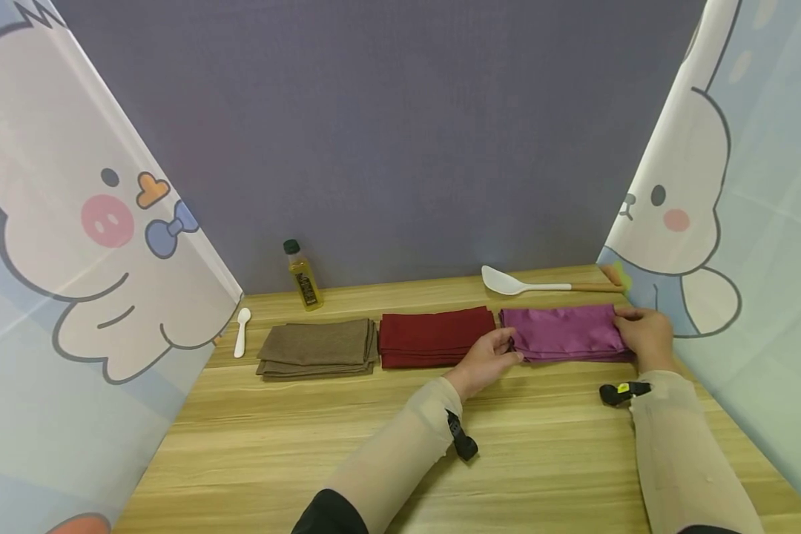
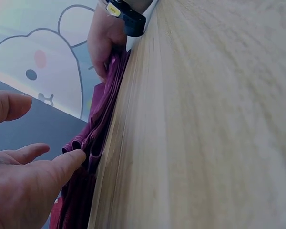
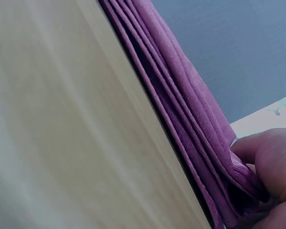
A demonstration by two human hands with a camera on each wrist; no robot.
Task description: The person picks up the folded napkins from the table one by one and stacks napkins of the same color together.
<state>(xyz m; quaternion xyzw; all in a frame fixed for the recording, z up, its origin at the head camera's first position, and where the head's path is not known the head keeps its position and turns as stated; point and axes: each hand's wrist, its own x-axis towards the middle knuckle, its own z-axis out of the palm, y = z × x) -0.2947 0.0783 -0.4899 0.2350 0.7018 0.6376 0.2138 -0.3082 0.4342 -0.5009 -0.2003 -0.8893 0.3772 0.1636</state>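
Note:
A folded purple cloth (image 1: 564, 332) lies at the right of the table's back half, in several layers. My right hand (image 1: 646, 337) pinches its right end, and the right wrist view shows fingers (image 3: 276, 160) around the edge of the folds. At the cloth's left end is my left hand (image 1: 483, 362), spread apart, with a fingertip touching the folds (image 2: 88, 143) in the left wrist view. Just left of it lies a folded dark red cloth (image 1: 434, 337), partly behind that hand. Farther left is a folded brown cloth (image 1: 320, 345).
Behind the purple cloth lies a white spatula (image 1: 507, 282) with a wooden handle. A small bottle of yellow oil (image 1: 305, 278) stands at the back left, near a small white spoon (image 1: 242, 331). A grey back panel (image 1: 400, 148) and printed side panels (image 1: 761, 297) enclose the table.

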